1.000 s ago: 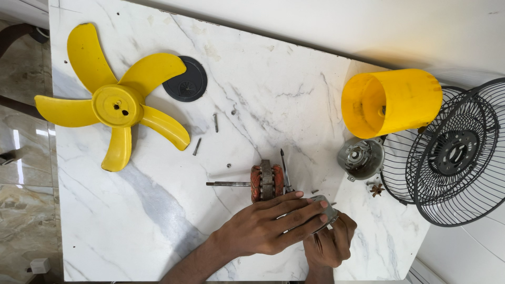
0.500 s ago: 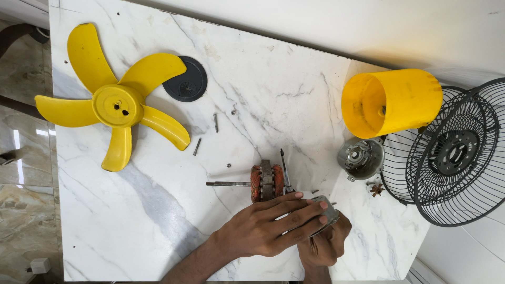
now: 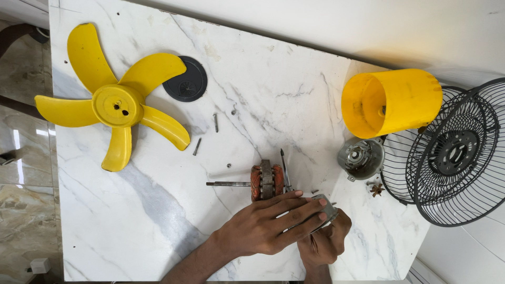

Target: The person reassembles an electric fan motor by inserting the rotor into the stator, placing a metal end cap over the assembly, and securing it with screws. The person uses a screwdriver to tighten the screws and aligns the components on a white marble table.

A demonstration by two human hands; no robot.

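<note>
- The left hand (image 3: 268, 226) lies flat over a small grey metal part (image 3: 327, 206) at the near edge of the table (image 3: 158, 210). Its fingers (image 3: 294, 210) are stretched out long and point to the right, pressing down on the part.
- The right hand (image 3: 325, 243) is under and just near of the left hand. It is curled around the same grey part from the near side, but how tight it grips is hidden.
- Only a corner of the grey part peeks out past the fingertips, on the right.
- The motor core (image 3: 267, 181), orange with a grey band, sits just far of the left hand's fingers, almost touching them. Its thin shaft (image 3: 227, 183) sticks out to the left, so it lies longways left to right.
- A thin screwdriver (image 3: 284, 168) rests beside the core, pointing far and near.
- The left hand is the one nearer to the core.
- Well apart to the far left lies a yellow fan blade (image 3: 113, 102).
</note>
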